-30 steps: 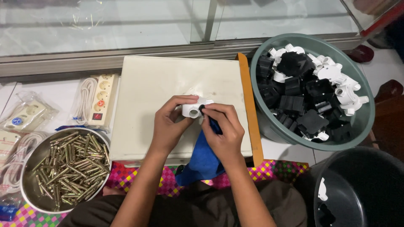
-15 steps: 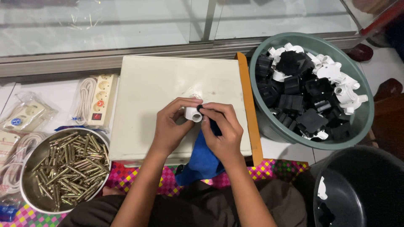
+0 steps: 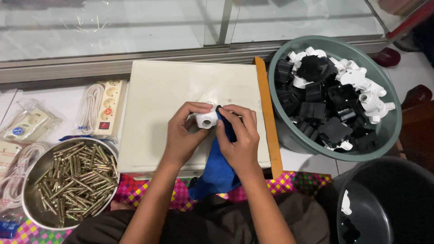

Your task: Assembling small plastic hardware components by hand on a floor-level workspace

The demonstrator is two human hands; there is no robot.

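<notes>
At centre, over a cream board [image 3: 181,86] lying on the floor, both hands are together on one small white plastic fitting [image 3: 207,120]. Left hand [image 3: 184,135] clamps it from the left, thumb on top. Right hand [image 3: 239,138] grips it from the right, fingers also pinning a blue cloth [image 3: 217,174] that hangs down toward the near edge. Fitting sits just above the board; its round opening faces the camera.

Right of the board: green basin [image 3: 389,135] filled with black and white plastic parts. Near right: dark bucket [image 3: 398,203], a few parts inside. Near left: metal bowl [image 3: 31,208] of brass-coloured pins. Far left: white power strip [image 3: 110,106] with coiled cord, bagged.
</notes>
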